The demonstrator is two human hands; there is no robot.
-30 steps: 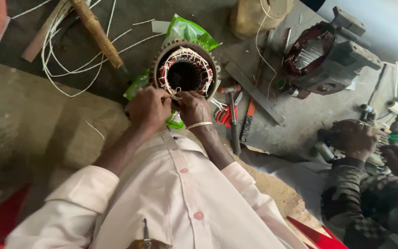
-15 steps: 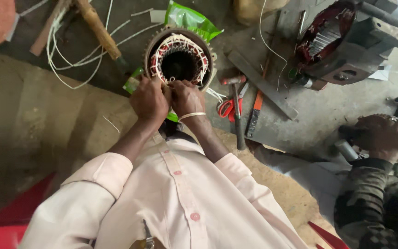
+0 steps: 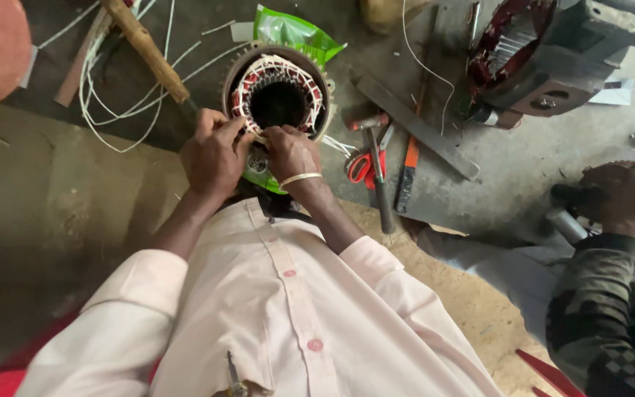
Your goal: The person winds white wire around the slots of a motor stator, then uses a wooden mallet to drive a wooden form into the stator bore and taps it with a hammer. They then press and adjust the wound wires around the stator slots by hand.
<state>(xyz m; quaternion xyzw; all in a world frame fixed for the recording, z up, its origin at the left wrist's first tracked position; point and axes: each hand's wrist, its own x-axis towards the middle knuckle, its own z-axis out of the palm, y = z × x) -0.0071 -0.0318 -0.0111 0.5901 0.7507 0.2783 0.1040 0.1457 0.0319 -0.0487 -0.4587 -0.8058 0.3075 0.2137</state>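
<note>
- The left hand (image 3: 213, 156) and right hand (image 3: 290, 152) both pinch white lacing at the six o'clock rim of the motor stator (image 3: 278, 92).
- Pulling too hard could snap the tie or nick the copper windings (image 3: 308, 99).
- The red scissors (image 3: 362, 166) at three o'clock lie near the wrist; a sweep might knock them.

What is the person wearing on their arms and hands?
The hands are bare, with no gloves. The right hand has a thin pale bangle around the wrist; the left hand wears nothing. Both arms come out of a pale pink buttoned shirt whose sleeves are rolled up near the elbows, leaving the forearms uncovered.
</note>
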